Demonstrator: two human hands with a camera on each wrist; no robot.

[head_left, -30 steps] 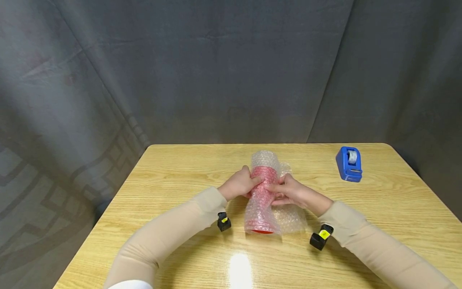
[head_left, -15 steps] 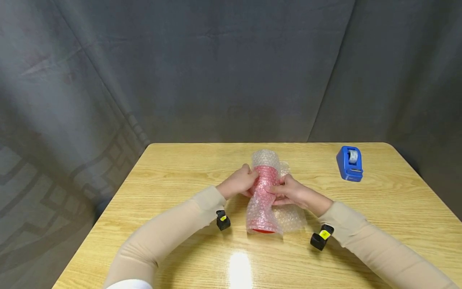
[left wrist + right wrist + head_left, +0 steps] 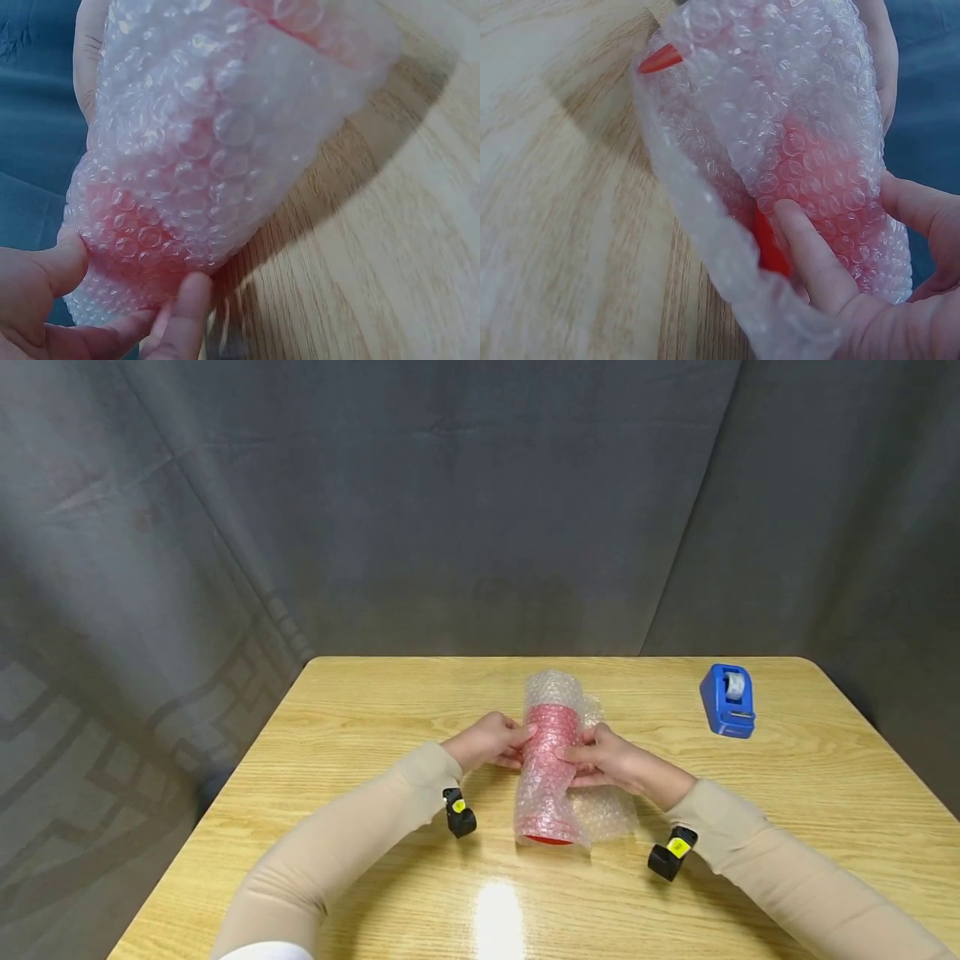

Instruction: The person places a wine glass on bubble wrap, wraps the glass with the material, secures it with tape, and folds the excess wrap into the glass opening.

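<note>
A dark grey curtain (image 3: 480, 510) hangs behind the whole scene. In front of it is the wood-grained counter (image 3: 390, 702), its far corners rounded and its far edge just before the cloth. A broad stretch of wood lies left of the work, another in front, where a white glare shows.

The left arm (image 3: 337, 835) bends near the bottom of the head view and slants up and inward; the right arm (image 3: 810, 868) slants in from the lower right corner. Between them, past the counter's middle, lies the bubble-wrapped bundle (image 3: 547, 785), its length running away from the person, red showing through. A loose flap of bubble wrap (image 3: 606, 814) spreads on the wood along its right side.

The left hand (image 3: 491, 742) has its grip around the bundle's left side, thumb on top, fingers along the flank. The right hand (image 3: 611, 760) holds the bundle from the right, thumb across the top, the other fingers lower down by the flap.

The blue tape dispenser (image 3: 727, 714) stands well apart, toward the far right corner. Under each wrist hangs a small black camera (image 3: 670, 856). A red rim (image 3: 547, 840) peeks out at the bundle's near end.
</note>
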